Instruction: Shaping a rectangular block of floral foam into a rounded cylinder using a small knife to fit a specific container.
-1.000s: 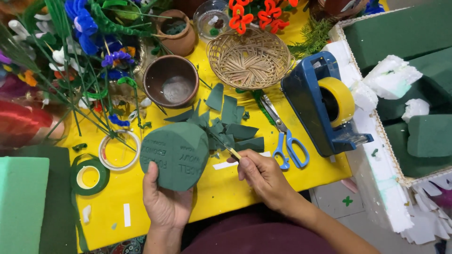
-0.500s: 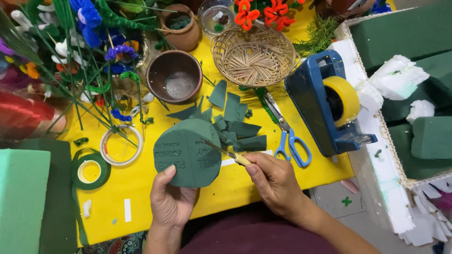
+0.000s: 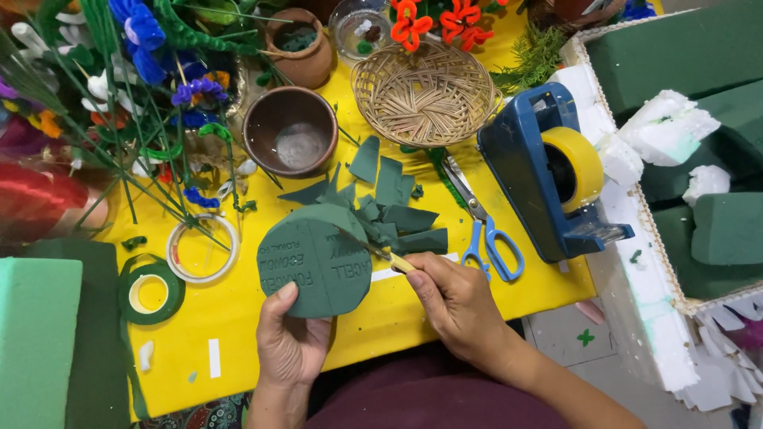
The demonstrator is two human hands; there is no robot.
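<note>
Left hand (image 3: pixel 290 345), lower centre of frame: closed on the lower edge of a round green floral-foam disc (image 3: pixel 314 258), held tilted above the yellow table (image 3: pixel 238 318). Right hand (image 3: pixel 457 298), just right of it: closed on a small yellow-handled knife (image 3: pixel 381 253), blade laid against the disc's upper right edge. Green foam offcuts (image 3: pixel 393 210) lie just above the disc. Blue-handled scissors (image 3: pixel 485 230) and blue tape dispenser (image 3: pixel 548 171) sit at right; brown clay bowl (image 3: pixel 290 131) and wicker basket (image 3: pixel 425 91) above; tape rolls (image 3: pixel 203 248) at left.
</note>
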